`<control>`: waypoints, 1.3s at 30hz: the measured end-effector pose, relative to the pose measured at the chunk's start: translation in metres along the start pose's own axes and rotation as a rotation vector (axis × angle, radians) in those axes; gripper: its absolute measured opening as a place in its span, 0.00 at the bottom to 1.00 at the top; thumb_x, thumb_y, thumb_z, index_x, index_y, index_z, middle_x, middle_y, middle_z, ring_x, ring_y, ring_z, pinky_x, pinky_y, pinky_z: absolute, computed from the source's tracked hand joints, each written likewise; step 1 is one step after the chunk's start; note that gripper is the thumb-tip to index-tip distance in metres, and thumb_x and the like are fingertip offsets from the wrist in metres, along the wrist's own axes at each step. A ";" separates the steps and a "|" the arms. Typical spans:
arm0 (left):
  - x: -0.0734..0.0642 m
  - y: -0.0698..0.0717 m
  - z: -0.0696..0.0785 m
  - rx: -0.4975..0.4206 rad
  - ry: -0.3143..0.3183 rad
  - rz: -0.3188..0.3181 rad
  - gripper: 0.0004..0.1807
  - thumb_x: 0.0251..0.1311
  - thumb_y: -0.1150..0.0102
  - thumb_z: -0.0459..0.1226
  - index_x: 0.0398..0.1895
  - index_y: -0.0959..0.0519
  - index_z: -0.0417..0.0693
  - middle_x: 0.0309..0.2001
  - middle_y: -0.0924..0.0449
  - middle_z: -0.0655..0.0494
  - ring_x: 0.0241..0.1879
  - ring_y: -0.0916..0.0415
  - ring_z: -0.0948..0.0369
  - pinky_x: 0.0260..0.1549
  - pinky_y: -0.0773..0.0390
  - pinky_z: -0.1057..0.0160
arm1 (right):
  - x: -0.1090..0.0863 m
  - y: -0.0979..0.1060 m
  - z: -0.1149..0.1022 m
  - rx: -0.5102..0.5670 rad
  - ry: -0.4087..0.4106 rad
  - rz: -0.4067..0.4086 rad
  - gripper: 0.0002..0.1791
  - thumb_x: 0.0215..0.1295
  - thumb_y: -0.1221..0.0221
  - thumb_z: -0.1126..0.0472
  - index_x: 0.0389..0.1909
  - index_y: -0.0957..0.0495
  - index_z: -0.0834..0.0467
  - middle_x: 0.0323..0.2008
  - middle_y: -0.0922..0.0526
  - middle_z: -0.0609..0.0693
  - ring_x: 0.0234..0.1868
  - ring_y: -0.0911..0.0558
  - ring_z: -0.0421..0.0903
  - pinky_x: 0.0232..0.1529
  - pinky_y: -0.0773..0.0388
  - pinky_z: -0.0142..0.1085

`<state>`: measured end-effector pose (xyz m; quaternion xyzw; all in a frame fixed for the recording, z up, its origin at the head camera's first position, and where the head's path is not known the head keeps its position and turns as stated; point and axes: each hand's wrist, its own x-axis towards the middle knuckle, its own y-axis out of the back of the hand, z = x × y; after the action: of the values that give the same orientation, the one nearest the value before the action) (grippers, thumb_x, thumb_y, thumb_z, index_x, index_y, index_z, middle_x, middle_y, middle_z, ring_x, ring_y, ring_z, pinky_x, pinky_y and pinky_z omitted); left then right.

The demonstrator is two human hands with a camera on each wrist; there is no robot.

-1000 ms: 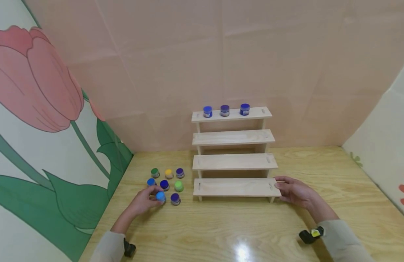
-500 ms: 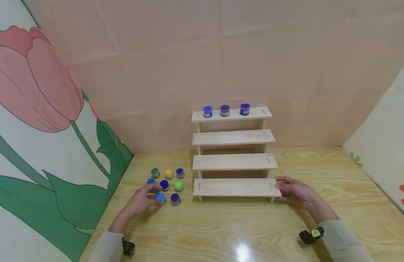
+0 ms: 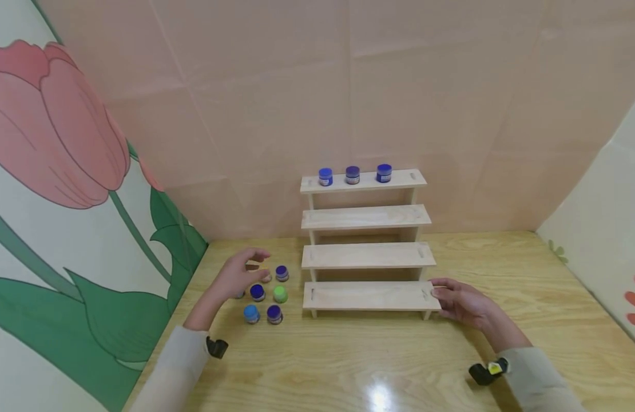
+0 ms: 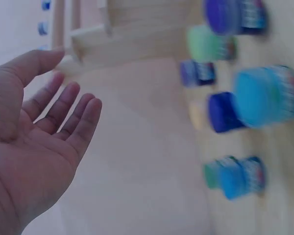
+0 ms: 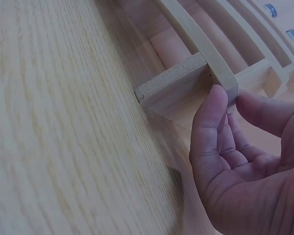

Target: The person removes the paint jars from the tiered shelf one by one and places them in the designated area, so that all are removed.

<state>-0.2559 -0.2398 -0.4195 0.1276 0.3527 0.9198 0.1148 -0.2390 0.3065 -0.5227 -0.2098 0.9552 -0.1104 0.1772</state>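
Observation:
My left hand hovers over the small lidded jars at the left, its fingers bent loosely with nothing between them. In the left wrist view the left hand shows a bare palm, and the light-blue jar stands apart from it. A yellow-lidded jar is partly covered by the left hand; the green-lidded one is hidden in the head view. At the right, my right hand pinches the end of the lowest board of a four-step wooden display rack. Thumb and fingers hold that board's corner.
Three jars with blue and purple lids, one a purple jar, line the rack's top step. A light-green jar and a purple-lidded jar stand near the rack's left side. A pinkish sheet hangs behind the wooden table.
My left hand has let go of the light-blue jar, which stays on the table, and has risen up and away toward the back jars. The right hand keeps its grip on the rack.

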 end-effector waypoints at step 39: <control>0.174 0.002 0.105 -0.109 -0.076 0.129 0.25 0.68 0.36 0.39 0.67 0.26 0.47 0.66 0.26 0.48 0.64 0.27 0.51 0.63 0.24 0.54 | -0.001 -0.004 -0.004 0.007 -0.029 0.019 0.11 0.78 0.48 0.64 0.51 0.26 0.45 0.43 0.15 0.45 0.42 0.15 0.41 0.43 0.14 0.35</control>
<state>-0.3868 -0.1235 -0.3162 0.1784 0.2886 0.9377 0.0751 -0.2381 0.3042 -0.5181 -0.2015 0.9541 -0.1088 0.1928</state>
